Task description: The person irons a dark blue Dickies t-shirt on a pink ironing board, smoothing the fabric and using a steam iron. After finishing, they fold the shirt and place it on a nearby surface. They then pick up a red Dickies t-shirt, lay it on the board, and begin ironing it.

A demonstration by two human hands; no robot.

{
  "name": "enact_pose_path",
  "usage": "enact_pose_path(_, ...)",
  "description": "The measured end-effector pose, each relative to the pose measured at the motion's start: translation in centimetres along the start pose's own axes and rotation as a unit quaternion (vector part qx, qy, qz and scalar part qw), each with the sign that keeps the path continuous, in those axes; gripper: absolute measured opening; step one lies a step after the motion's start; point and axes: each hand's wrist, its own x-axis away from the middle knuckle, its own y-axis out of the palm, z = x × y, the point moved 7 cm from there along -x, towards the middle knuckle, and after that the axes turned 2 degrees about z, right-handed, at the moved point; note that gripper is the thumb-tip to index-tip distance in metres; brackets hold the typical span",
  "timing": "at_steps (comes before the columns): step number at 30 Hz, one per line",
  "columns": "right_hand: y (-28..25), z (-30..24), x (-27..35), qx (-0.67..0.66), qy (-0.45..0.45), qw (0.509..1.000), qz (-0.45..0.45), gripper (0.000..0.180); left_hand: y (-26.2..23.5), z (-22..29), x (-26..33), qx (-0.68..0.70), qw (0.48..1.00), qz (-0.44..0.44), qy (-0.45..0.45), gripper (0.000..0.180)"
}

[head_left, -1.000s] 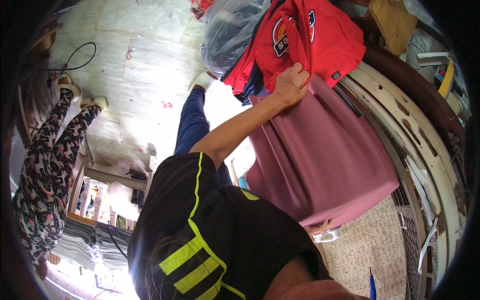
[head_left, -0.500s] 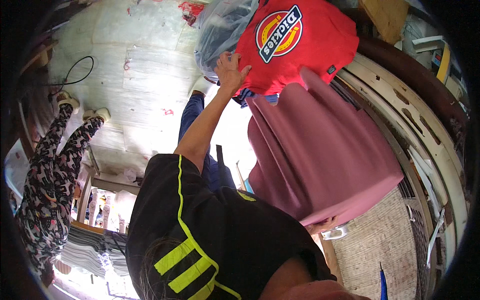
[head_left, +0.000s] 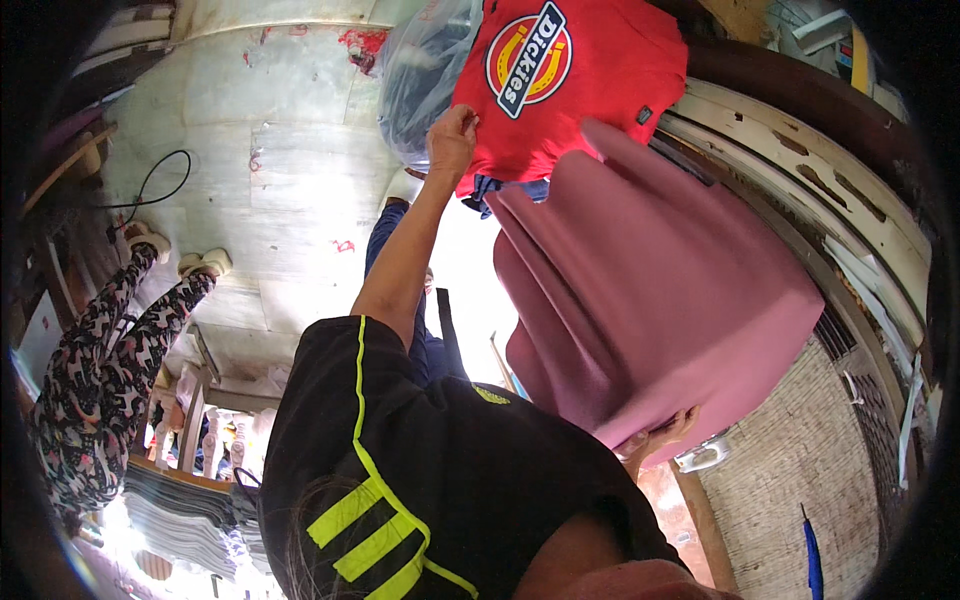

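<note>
A long mauve cloth [head_left: 660, 290] hangs in folds to my right, its near edge at my right hand [head_left: 662, 437]. That hand grips the near edge, its fingers bent against the cloth. Beyond the cloth lies a red garment [head_left: 610, 70] with a large round printed emblem, with dark blue cloth [head_left: 510, 192] showing beneath it. My left arm stretches far forward, and my left hand [head_left: 453, 140] pinches at the red garment's left edge; its fingertips are partly hidden. A clear plastic bag [head_left: 415, 95] with dark contents is just left of the garment.
A bright metal piece [head_left: 705, 455] sits beside the cloth's near edge, by a woven mat-like surface [head_left: 790, 450]. A blue pointed tool [head_left: 812, 555] is at lower right. Worn pale rails [head_left: 800, 160] line the right. Another person's patterned trouser legs [head_left: 95, 400] are at left, near a black cord [head_left: 165, 185].
My left hand's spread fingers have closed together at the red garment's edge. My right hand has come up onto the mauve cloth. The red garment sits slightly farther left in view.
</note>
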Motion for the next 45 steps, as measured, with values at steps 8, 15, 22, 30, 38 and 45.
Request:
enact_pose_path(8,0.1,0.9,0.9,-0.030,0.017,0.999,0.004,0.077,0.1,7.2,1.1,-0.100,0.982,0.008,0.158,0.009)
enact_pose_path(15,-0.1,-0.2,0.9,-0.014,0.027,0.999,0.016,0.065,-0.8,14.7,1.7,0.236,0.961,-0.063,0.132,0.013)
enact_pose_path(22,-1.1,-2.6,0.2,-0.249,-0.062,0.960,0.113,0.064,-13.7,31.6,5.9,0.344,0.914,-0.144,0.160,0.016)
enact_pose_path(30,-5.2,-17.6,3.1,-0.487,-0.144,0.854,0.117,0.067,-25.7,44.4,27.6,0.112,0.854,-0.207,0.465,0.019)
enact_pose_path(38,-14.4,-12.4,12.0,-0.652,-0.123,0.748,0.023,0.031,-33.4,42.7,39.8,-0.095,0.799,0.097,0.586,0.065)
enact_pose_path(45,-22.6,5.0,16.7,-0.612,0.006,0.756,0.233,0.029,-28.3,28.2,39.2,-0.105,0.830,-0.456,0.304,0.026)
